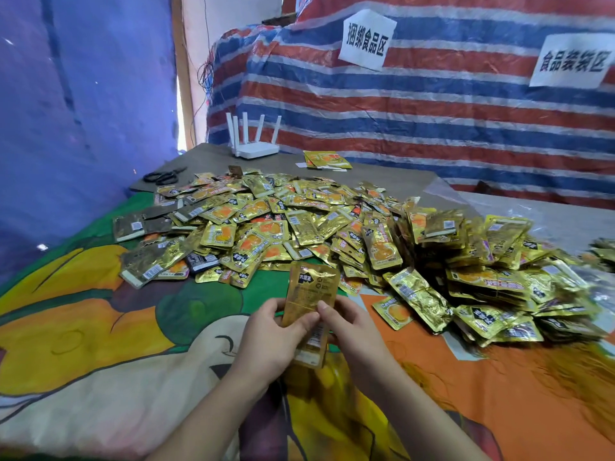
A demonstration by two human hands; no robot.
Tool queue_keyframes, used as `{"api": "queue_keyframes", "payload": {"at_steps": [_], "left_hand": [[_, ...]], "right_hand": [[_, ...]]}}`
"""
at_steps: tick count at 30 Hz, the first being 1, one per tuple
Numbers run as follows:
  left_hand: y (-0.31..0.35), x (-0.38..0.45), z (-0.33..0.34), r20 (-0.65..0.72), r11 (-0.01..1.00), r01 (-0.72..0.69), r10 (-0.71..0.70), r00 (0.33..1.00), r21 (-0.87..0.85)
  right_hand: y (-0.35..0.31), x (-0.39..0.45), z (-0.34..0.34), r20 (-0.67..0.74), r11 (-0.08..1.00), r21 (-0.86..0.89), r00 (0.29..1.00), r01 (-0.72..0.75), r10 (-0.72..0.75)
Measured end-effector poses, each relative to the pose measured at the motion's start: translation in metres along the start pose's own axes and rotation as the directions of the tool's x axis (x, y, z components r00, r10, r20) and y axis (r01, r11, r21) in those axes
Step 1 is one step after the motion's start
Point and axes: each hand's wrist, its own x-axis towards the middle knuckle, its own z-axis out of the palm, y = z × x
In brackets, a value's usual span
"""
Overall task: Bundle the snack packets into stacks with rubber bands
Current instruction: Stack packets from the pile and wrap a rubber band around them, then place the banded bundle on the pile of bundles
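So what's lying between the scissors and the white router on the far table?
Nothing: in the head view, only bare grey tabletop runs between the scissors and the router; the loose packet pile starts nearer.

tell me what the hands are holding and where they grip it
Both hands, left and right, hold a small stack of gold packets, pinched at its middle, one hand on each long side.

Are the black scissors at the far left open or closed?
Closed, it seems: the scissors lie flat on the table, blades together, though they are small and dim.
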Motion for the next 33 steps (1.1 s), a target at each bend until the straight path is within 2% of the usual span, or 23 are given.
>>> {"api": "queue_keyframes", "payload": {"at_steps": [3,6,8,10,12,15,19,20,21,23,24,26,29,31,33], "left_hand": [[0.006,0.005,0.008,0.007,0.984,-0.047,0.047,0.999,0.170],[0.011,0.014,0.016,0.126,0.974,-0.062,0.035,0.991,0.217],[0.008,0.025,0.015,0.153,0.961,-0.122,0.085,0.985,0.250],[-0.001,0.038,0.009,0.122,0.929,-0.211,0.181,0.976,0.305],[-0.016,0.049,0.002,0.099,0.873,-0.270,0.251,0.963,0.406],[-0.037,0.057,-0.003,0.099,0.780,-0.316,0.314,0.944,0.540],[-0.044,0.056,-0.002,0.184,0.702,-0.415,0.384,0.905,0.578],[-0.045,0.056,-0.002,0.202,0.692,-0.427,0.386,0.900,0.582],[-0.046,0.056,-0.002,0.204,0.691,-0.430,0.388,0.899,0.582],[-0.047,0.057,-0.002,0.182,0.699,-0.424,0.395,0.900,0.576],[-0.047,0.058,-0.003,0.172,0.700,-0.421,0.400,0.900,0.576],[-0.047,0.058,-0.002,0.172,0.695,-0.427,0.408,0.897,0.579],[-0.047,0.058,-0.002,0.177,0.691,-0.430,0.408,0.896,0.581],[-0.047,0.058,-0.003,0.179,0.687,-0.430,0.407,0.896,0.586],[-0.048,0.059,-0.003,0.179,0.685,-0.431,0.409,0.895,0.587]], "right_hand": [[0.001,0.002,-0.007,-0.017,0.992,0.109,0.998,-0.062,0.064],[-0.001,0.007,-0.019,-0.071,0.991,0.102,0.993,-0.088,0.095],[-0.009,0.017,-0.035,-0.168,0.997,0.006,0.983,-0.075,0.075],[-0.025,0.036,-0.059,-0.251,0.995,-0.068,0.967,-0.069,0.050],[-0.046,0.061,-0.084,-0.317,0.973,-0.218,0.949,-0.071,-0.002],[-0.069,0.105,-0.115,-0.342,0.901,-0.425,0.937,-0.084,-0.074],[-0.089,0.162,-0.136,-0.373,0.806,-0.583,0.916,-0.107,-0.148],[-0.090,0.172,-0.140,-0.372,0.750,-0.649,0.914,-0.132,-0.162],[-0.089,0.180,-0.142,-0.361,0.642,-0.749,0.914,-0.165,-0.186],[-0.080,0.188,-0.145,-0.318,0.303,-0.924,0.907,-0.232,-0.275],[-0.074,0.191,-0.144,-0.290,0.150,-0.956,0.897,-0.253,-0.334],[-0.064,0.194,-0.142,-0.226,-0.036,-0.964,0.882,-0.264,-0.413],[-0.058,0.197,-0.133,-0.119,-0.173,-0.961,0.891,-0.214,-0.439],[-0.058,0.196,-0.130,-0.115,-0.157,-0.968,0.900,-0.197,-0.420],[-0.057,0.195,-0.128,-0.137,-0.075,-0.980,0.901,-0.183,-0.412]]}}
